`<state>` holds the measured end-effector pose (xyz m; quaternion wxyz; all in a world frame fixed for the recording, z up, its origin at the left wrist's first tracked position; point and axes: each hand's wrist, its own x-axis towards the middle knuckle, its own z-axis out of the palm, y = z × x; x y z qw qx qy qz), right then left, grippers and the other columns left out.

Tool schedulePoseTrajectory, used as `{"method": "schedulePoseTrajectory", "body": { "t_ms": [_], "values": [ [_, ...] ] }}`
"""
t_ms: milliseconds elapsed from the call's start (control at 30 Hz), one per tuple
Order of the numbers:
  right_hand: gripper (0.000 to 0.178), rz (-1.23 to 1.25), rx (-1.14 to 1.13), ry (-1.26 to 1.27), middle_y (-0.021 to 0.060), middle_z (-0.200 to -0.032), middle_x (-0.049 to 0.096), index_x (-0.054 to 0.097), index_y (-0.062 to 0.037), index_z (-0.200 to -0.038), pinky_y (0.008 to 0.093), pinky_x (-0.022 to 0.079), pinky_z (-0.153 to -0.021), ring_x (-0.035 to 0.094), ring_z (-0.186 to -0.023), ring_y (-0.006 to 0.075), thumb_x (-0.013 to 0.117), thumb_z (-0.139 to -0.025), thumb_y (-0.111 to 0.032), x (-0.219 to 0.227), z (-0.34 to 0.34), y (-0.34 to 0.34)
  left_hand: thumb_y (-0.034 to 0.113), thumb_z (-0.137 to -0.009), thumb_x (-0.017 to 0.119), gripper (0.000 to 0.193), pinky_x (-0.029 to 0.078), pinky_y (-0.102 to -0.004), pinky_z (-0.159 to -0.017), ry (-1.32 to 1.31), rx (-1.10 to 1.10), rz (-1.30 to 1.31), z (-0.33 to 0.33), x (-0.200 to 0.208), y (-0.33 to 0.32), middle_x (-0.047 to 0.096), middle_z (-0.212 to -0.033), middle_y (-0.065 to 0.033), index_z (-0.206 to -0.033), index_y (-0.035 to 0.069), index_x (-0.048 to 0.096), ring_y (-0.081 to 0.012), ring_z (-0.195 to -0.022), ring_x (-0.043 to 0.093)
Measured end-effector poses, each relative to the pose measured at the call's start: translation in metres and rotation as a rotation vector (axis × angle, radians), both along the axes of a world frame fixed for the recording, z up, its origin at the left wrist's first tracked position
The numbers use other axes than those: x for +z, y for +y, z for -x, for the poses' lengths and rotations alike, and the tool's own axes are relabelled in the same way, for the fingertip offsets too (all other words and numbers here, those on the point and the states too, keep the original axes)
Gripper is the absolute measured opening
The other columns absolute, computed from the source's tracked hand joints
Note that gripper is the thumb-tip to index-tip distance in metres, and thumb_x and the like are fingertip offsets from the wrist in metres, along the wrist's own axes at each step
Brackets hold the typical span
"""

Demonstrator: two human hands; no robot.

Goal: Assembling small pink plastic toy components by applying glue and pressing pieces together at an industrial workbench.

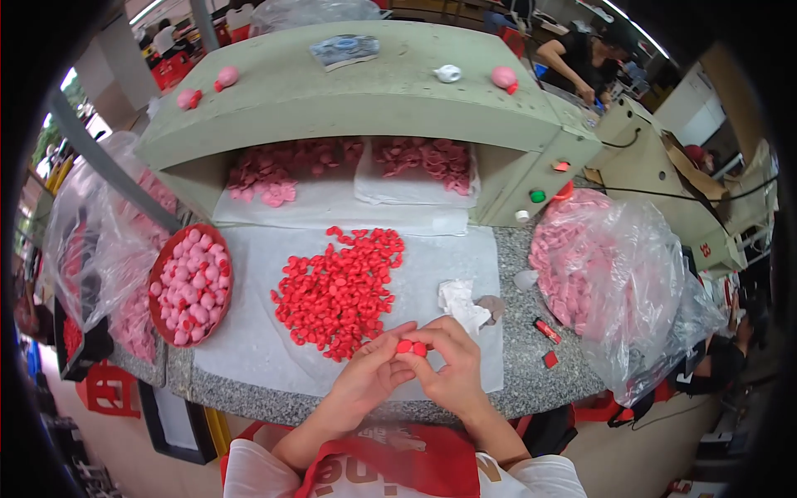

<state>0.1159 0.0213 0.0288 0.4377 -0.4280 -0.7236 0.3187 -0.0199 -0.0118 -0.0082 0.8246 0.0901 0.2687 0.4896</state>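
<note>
Between my fingertips is a small red piece with two rounded lobes [413,348], held just in front of my chest. My left hand [369,371] pinches it from the left, thumb and forefinger closed on its edge. From the other side my right hand [452,365] grips it with thumb and bent forefinger. A loose pile of similar red pieces [340,286] lies on the white sheet [249,365] just beyond my hands. Off to the left, a red basket [156,319] holds many pink round pieces with red parts.
A pale green open-fronted machine [374,100] stands behind the pile, with pink parts inside and a few pieces on top. Transparent bags of pink parts [635,282] sit right and left. Crumpled white paper [463,305] lies right. Another person [581,62] works at the back right.
</note>
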Motion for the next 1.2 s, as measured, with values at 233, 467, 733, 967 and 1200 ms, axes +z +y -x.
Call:
{"method": "schedulePoseTrajectory", "body": {
  "t_ms": [233,467,733,967,1200],
  "values": [
    [0.051,-0.033,-0.384,0.167,0.0078,-0.098,0.051,0.050,-0.0028,-0.110,0.0264,0.044,-0.067,0.051,-0.085,0.0165,0.069,-0.063,-0.002,-0.025,-0.049,0.012,0.026,-0.086,0.048,0.041,0.044,-0.0338,-0.087,-0.013,0.087,-0.072,0.001,-0.001,0.006,0.052,-0.111,-0.0123,-0.120,0.005,0.041,-0.0268,-0.102,0.052],
    [0.045,-0.034,-0.832,-0.202,0.0081,-0.094,0.055,0.050,0.0022,-0.105,0.0255,0.044,-0.066,0.052,-0.082,0.0137,0.069,-0.065,-0.007,-0.116,-0.141,0.091,0.021,-0.085,0.050,0.042,0.047,-0.0334,-0.085,-0.101,0.110,-0.202,0.002,0.001,0.006,0.046,-0.117,-0.0210,-0.123,0.006,0.038,-0.0301,-0.108,0.048],
    [0.016,0.250,-0.578,0.390,0.0076,-0.085,0.059,0.053,-0.0001,-0.082,0.0218,0.042,-0.064,0.053,-0.074,0.0095,0.063,-0.070,0.002,-0.068,-0.098,0.069,0.018,-0.086,0.047,0.042,0.046,-0.0324,-0.086,-0.168,0.126,-0.178,0.010,0.014,0.002,0.042,-0.119,-0.0231,-0.124,0.004,0.036,-0.0304,-0.109,0.047],
    [0.029,0.159,-0.007,0.204,0.0099,-0.087,0.055,0.052,0.0034,-0.093,0.0247,0.041,-0.071,0.054,-0.074,0.0145,0.059,-0.065,-0.003,0.019,-0.042,-0.011,0.021,-0.086,0.049,0.045,0.046,-0.0316,-0.086,-0.168,0.148,-0.136,0.013,0.017,0.001,0.045,-0.118,-0.0200,-0.124,0.002,0.035,-0.0273,-0.106,0.049],
    [0.035,0.007,0.152,0.042,0.0119,-0.078,0.054,0.053,0.0043,-0.095,0.0246,0.042,-0.061,0.052,-0.066,0.0141,0.058,-0.063,-0.010,0.036,-0.035,-0.020,0.023,-0.087,0.047,0.046,0.043,-0.0311,-0.089,-0.141,0.151,-0.189,0.017,0.019,-0.004,0.050,-0.113,-0.0133,-0.124,0.000,0.033,-0.0238,-0.104,0.051]
  ]
}}
